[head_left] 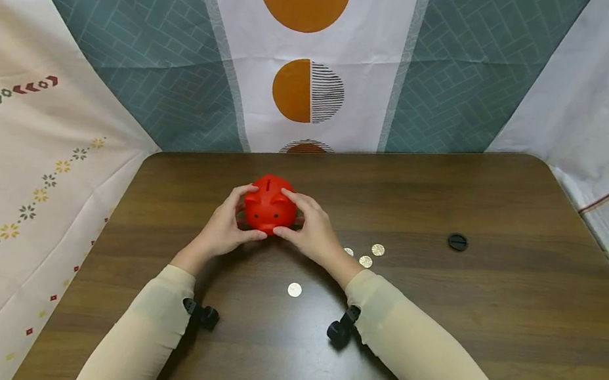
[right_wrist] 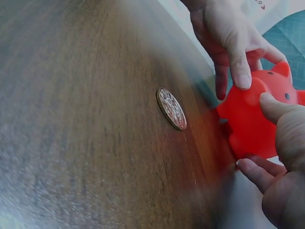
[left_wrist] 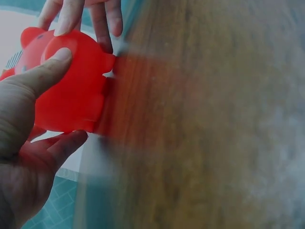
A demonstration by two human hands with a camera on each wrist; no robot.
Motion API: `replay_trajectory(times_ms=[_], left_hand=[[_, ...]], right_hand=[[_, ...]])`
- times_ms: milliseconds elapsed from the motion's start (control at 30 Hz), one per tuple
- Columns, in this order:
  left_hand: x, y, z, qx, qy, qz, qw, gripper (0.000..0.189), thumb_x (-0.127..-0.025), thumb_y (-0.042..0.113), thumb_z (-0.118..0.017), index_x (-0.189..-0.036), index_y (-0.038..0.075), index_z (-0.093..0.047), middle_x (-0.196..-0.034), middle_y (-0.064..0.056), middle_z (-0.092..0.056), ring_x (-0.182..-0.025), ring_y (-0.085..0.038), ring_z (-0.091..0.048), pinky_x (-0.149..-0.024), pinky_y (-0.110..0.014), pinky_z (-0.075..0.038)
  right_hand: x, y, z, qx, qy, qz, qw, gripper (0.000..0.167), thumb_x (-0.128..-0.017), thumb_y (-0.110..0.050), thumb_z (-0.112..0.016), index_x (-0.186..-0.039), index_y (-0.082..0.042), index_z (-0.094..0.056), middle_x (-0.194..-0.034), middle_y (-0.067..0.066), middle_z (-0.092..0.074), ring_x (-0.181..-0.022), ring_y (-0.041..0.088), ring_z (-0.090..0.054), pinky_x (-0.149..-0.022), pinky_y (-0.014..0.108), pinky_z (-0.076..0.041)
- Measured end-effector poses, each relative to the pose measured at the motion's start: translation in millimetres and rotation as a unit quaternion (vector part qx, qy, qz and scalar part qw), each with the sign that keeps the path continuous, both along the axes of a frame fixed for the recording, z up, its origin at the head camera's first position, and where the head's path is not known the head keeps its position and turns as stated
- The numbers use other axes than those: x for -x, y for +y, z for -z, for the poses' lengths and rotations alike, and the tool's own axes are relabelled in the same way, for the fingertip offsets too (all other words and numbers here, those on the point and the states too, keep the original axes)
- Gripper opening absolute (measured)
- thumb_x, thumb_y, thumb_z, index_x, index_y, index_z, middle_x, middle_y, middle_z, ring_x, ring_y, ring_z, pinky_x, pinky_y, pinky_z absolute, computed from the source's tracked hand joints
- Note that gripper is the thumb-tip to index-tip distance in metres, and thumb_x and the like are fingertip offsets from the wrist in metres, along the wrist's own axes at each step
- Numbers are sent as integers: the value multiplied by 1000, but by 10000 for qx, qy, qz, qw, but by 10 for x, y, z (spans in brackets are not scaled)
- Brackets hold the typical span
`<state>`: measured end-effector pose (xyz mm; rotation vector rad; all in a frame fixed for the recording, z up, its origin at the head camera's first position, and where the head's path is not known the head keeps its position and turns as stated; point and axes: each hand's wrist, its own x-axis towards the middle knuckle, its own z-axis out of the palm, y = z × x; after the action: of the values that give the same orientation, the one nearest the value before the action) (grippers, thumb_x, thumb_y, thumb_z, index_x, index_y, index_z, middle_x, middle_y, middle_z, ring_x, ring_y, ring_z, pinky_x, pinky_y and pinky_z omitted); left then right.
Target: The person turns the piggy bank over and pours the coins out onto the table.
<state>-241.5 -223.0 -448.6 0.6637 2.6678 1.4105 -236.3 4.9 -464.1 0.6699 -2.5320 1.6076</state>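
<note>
A red piggy bank point(head_left: 270, 203) with a coin slot on top stands upright on the table, its snout facing me. My left hand point(head_left: 226, 224) grips its left side, the thumb on the snout, as the left wrist view shows on the piggy bank point(left_wrist: 71, 81). From the right, my right hand point(head_left: 313, 228) holds the other side, its thumb also at the snout. In the right wrist view a gold coin point(right_wrist: 171, 109) lies flat near the piggy bank point(right_wrist: 252, 121). The fingers behind the bank are partly hidden.
One coin point(head_left: 295, 289) lies in front of the bank. Several more, among them a gold coin point(head_left: 377, 249), lie by my right wrist. A round black cap point(head_left: 457, 242) is farther right on the brown wooden table point(head_left: 498, 327). Patterned cloth point(head_left: 146, 19) hangs behind the table.
</note>
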Motion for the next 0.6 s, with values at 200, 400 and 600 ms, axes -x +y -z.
replay_trajectory(times_ms=[200,400,600], left_hand=[[-56,-27,-4,302,58,-161,9994,95,-75,23,-83,-148,25,-23,-148,-9,-34,-123,-36,-50,-93,-51,-49],[-198,-105,-97,573,153,-298,9978,102,-77,28,-82,-153,22,-14,-153,-10,-30,-122,-38,-51,-93,-54,-47],[-437,-229,-317,1856,646,-506,9792,98,-79,45,-76,-153,21,-17,-156,-8,-24,-133,-34,-38,-98,-56,-42]], right_hand=[[-1,12,-45,-412,-78,-95,9991,77,-81,-29,-79,-147,-27,-40,-140,5,-46,-112,20,-57,-90,34,-52],[-100,248,-159,-765,-176,-209,9967,79,-83,-37,-75,-150,-27,-34,-144,5,-42,-117,26,-56,-94,40,-50],[-257,878,-359,-1698,254,-38,9851,80,-82,-50,-71,-148,-22,-37,-151,9,-34,-136,30,-36,-105,53,-36]])
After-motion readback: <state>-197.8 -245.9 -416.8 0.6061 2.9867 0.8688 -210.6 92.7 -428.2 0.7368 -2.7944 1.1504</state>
